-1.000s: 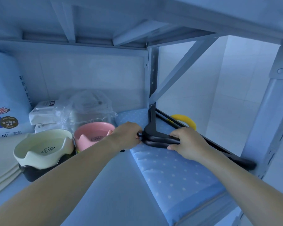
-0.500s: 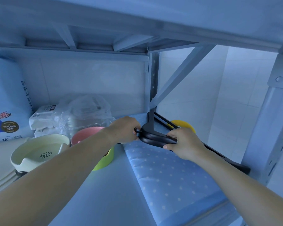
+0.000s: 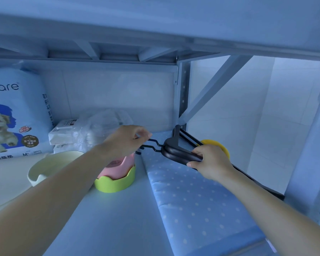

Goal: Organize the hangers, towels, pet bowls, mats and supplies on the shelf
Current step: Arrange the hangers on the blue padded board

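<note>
Head view: the stack of black plastic hangers (image 3: 175,152) sits at the back right of the shelf, just over the blue white-dotted padded mat (image 3: 192,200). The right hand (image 3: 209,161) curls round the hangers' near shoulder. The left hand (image 3: 126,139) pinches their thin dark wire hooks (image 3: 153,145), above the pink pet bowl (image 3: 122,165) nested in a green one (image 3: 115,183).

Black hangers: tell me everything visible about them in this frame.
The black hangers are a small stack, at least two, glossy and plastic-looking, with broad shoulders and thin lower bars. Their thin dark wire hooks point left and are pinched by the left hand. The right hand grips the near shoulder arm. They lie roughly flat, low over the blue dotted mat; contact with it is unclear. One arm reaches the rear shelf post.
</note>
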Action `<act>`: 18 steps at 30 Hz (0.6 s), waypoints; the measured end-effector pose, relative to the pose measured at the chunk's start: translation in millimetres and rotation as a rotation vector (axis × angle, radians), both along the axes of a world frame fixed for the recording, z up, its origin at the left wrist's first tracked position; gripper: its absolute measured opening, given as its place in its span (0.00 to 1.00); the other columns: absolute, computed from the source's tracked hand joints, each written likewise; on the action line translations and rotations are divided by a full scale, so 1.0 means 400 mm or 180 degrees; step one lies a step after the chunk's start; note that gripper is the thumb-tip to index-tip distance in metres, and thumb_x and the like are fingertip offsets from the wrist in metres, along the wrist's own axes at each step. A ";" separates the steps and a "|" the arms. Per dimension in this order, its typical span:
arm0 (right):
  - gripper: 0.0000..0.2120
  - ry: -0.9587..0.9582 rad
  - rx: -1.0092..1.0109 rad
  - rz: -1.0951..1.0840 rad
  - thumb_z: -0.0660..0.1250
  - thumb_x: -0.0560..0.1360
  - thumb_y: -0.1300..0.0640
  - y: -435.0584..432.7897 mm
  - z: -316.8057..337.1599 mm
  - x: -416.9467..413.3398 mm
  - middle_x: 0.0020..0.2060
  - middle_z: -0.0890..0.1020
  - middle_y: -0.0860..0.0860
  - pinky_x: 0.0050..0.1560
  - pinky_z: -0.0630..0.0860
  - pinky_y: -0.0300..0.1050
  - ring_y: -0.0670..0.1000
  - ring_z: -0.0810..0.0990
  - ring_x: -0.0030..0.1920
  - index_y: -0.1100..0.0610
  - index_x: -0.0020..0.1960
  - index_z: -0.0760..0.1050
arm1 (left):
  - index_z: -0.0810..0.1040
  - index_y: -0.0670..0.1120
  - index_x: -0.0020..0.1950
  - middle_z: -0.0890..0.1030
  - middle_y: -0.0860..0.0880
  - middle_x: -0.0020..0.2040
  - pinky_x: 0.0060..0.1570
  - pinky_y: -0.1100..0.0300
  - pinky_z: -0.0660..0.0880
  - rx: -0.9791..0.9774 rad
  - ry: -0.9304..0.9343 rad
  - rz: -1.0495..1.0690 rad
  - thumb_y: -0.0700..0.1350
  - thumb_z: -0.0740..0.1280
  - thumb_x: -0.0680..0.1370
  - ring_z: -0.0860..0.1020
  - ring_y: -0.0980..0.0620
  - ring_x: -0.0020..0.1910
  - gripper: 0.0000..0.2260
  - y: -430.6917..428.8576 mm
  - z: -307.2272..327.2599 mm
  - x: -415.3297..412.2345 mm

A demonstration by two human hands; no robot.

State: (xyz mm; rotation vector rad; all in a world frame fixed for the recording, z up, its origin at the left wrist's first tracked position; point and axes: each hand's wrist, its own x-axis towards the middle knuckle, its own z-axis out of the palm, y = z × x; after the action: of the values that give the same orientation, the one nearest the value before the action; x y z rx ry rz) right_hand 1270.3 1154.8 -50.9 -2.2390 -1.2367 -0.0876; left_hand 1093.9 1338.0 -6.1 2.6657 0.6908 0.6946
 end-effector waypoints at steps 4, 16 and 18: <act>0.11 -0.0018 0.0060 -0.0028 0.71 0.71 0.51 0.010 0.011 0.002 0.37 0.79 0.57 0.31 0.63 0.41 0.49 0.71 0.33 0.60 0.46 0.79 | 0.78 0.47 0.56 0.79 0.53 0.51 0.51 0.59 0.69 -0.0096 -0.0154 0.0325 0.53 0.55 0.81 0.75 0.52 0.51 0.15 0.006 -0.013 -0.050; 0.13 0.0016 -0.0090 0.0017 0.70 0.72 0.54 0.084 -0.003 0.014 0.28 0.69 0.53 0.30 0.60 0.43 0.51 0.65 0.28 0.58 0.35 0.68 | 0.73 0.49 0.62 0.79 0.55 0.51 0.42 0.60 0.72 -0.0012 0.0107 0.0598 0.56 0.59 0.79 0.77 0.54 0.50 0.16 -0.009 -0.070 -0.115; 0.12 0.0040 -0.0077 -0.0015 0.70 0.72 0.54 0.096 -0.001 0.020 0.29 0.70 0.53 0.31 0.61 0.43 0.51 0.66 0.29 0.61 0.37 0.71 | 0.72 0.50 0.62 0.79 0.56 0.55 0.50 0.57 0.74 0.0005 0.0215 0.0670 0.61 0.60 0.75 0.77 0.53 0.54 0.21 0.000 -0.087 -0.123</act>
State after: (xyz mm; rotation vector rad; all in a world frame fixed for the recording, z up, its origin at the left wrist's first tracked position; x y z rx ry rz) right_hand 1278.5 1193.3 -51.4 -2.2598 -1.2319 -0.0605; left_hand 1044.8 1337.9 -40.7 2.6529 1.0002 0.6593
